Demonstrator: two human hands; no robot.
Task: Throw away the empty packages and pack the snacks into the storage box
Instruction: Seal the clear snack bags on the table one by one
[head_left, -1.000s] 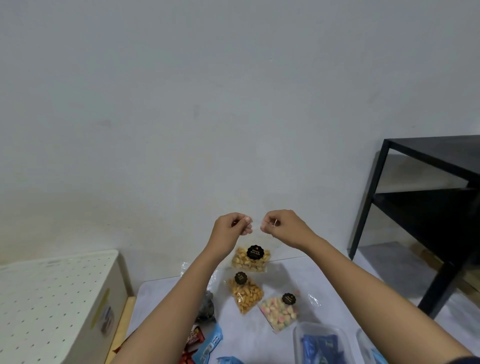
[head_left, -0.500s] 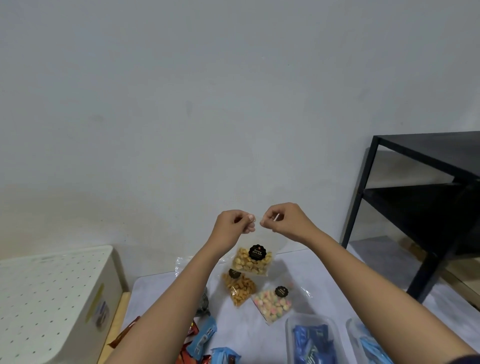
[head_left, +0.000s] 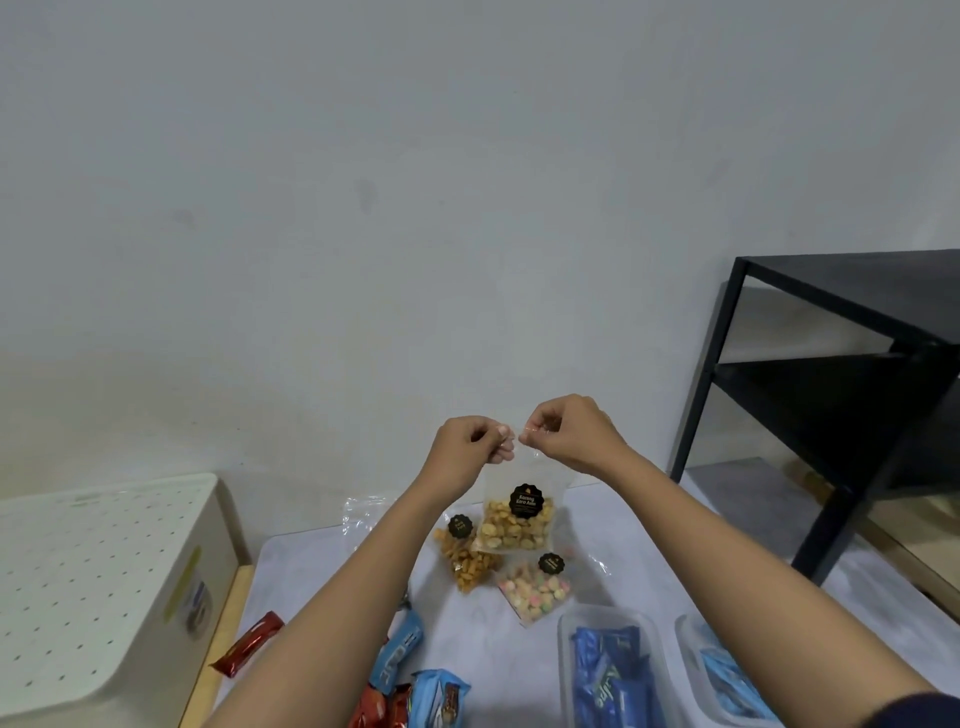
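Left hand (head_left: 467, 451), right hand (head_left: 567, 435) on nut bag (head_left: 511, 532)

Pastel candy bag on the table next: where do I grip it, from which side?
Best pinch the pastel candy bag by the clear flap past its black sticker, coming from above on the right: it lies flat, and the orange snack bag crowds its left.

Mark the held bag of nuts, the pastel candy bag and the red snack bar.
bag of nuts (head_left: 511, 532), head view, on the nuts in its lower half.
pastel candy bag (head_left: 535, 592), head view, on the candies at its middle.
red snack bar (head_left: 248, 644), head view, on the middle of its wrapper.
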